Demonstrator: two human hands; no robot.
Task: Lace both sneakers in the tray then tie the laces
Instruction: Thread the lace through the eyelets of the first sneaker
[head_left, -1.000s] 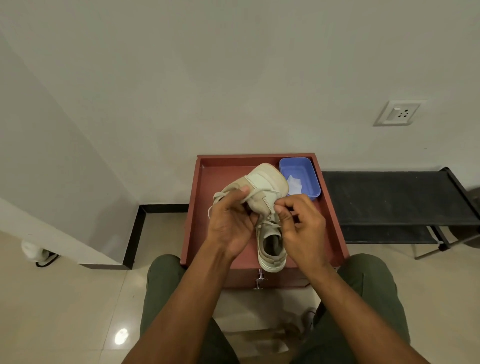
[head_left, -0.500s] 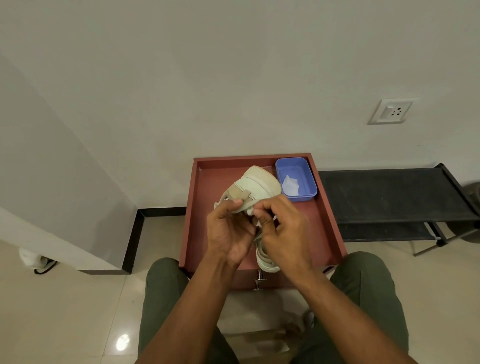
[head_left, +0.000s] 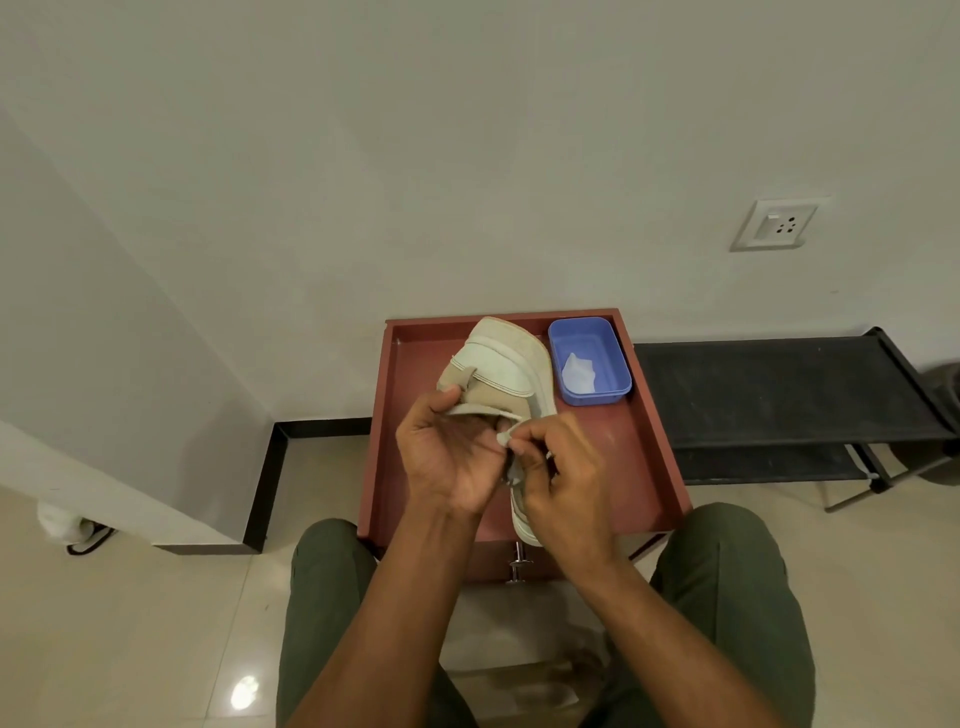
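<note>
Your hands have closed in together since 1 s ago; the right one left the tongue area and now meets the left at the eyelets. Sneaker (head_left: 501, 371) tipped on its side over the tray (head_left: 649, 452), toe far, heel near. Left hand (head_left: 449, 457) curled around the upper, thumb on the flap. Right hand (head_left: 563, 480) pinching the lace (head_left: 505, 439) end at mid-shoe. Likely feeding an eyelet; lacing unfinished, no knot visible. Only 1 sneaker in view. Blue tub (head_left: 589, 361) far right holds something white.
</note>
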